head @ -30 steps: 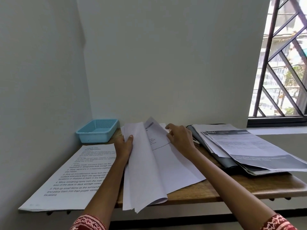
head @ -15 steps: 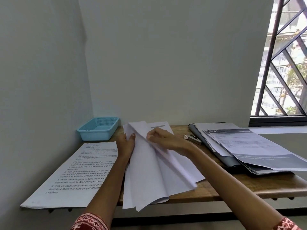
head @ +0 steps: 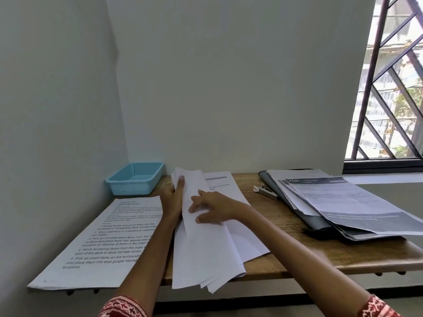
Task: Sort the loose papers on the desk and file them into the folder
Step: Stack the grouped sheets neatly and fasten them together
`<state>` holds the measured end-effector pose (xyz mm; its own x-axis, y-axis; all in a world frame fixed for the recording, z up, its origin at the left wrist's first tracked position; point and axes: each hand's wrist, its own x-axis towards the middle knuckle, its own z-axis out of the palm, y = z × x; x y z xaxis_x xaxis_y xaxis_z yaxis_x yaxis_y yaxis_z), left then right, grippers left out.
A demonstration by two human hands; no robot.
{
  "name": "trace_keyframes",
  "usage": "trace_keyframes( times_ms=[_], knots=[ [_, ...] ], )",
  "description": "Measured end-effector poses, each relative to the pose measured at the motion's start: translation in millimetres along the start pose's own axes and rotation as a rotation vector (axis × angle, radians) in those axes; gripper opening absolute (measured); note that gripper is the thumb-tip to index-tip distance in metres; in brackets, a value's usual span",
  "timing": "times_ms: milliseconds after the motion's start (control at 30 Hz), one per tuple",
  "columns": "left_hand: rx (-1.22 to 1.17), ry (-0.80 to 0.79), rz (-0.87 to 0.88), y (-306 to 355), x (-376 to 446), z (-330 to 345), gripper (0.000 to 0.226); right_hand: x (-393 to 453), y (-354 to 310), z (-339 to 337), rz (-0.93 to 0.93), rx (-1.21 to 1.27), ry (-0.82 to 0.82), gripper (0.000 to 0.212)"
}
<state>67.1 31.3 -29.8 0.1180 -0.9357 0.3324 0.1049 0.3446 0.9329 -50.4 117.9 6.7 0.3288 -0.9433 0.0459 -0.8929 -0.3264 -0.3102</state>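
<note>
Papers (head: pixel 203 243) mid-desk (head: pixel 286 243), gripped along the left edge by left hand (head: pixel 172 200), thumb over the top sheet, right hand (head: pixel 215 210) flat with fingers spread; folder (head: pixel 295 210) at three o'clock, basket (head: pixel 135 178) at ten.

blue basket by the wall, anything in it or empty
Cannot tell fully: the blue basket sits upright and the inside that shows holds nothing, but its near wall hides part of the floor.

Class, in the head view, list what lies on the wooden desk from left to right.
Large printed instruction sheet → stack of white papers held by both hands → small metal stapler → dark grey folder topped with printed sheets.
</note>
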Motion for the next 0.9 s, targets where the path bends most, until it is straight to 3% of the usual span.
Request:
trace_keyframes(
  times_ms=[100,200,300,367,500,700,833,900],
  knots=[
    [0.082,-0.049,-0.009,-8.3,4.8,-3.0,0.028,-2.4,10.4,-0.2,0.018,0.333,0.253,0.033],
    [0.057,-0.046,-0.006,-7.1,3.0,-2.2,0.026,-2.5,36.1,-2.4,0.283,0.463,0.579,0.039],
    [0.035,-0.040,0.008,-3.5,-1.3,-1.4,0.025,-8.9,66.7,0.1,0.586,0.390,0.576,0.036],
    [0.033,-0.045,0.003,-4.5,-0.5,-1.6,0.025,-12.4,79.8,3.8,0.644,0.417,0.609,0.011],
    [0.028,-0.060,-0.038,-4.4,1.6,-0.6,0.025,-16.9,82.7,-0.8,0.676,0.446,0.758,0.016],
    [0.026,-0.036,-0.023,-2.3,-2.7,0.2,0.006,-21.7,66.3,-8.4,0.566,0.287,0.812,0.018],
    [0.071,-0.036,-0.008,-3.3,-0.7,-0.1,0.009,-23.5,40.0,-16.4,0.461,0.104,0.637,0.003],
    [0.077,-0.042,-0.007,-3.0,-0.6,0.2,0.010,-24.9,17.8,-24.7,0.382,0.068,0.595,0.017]
  ],
)
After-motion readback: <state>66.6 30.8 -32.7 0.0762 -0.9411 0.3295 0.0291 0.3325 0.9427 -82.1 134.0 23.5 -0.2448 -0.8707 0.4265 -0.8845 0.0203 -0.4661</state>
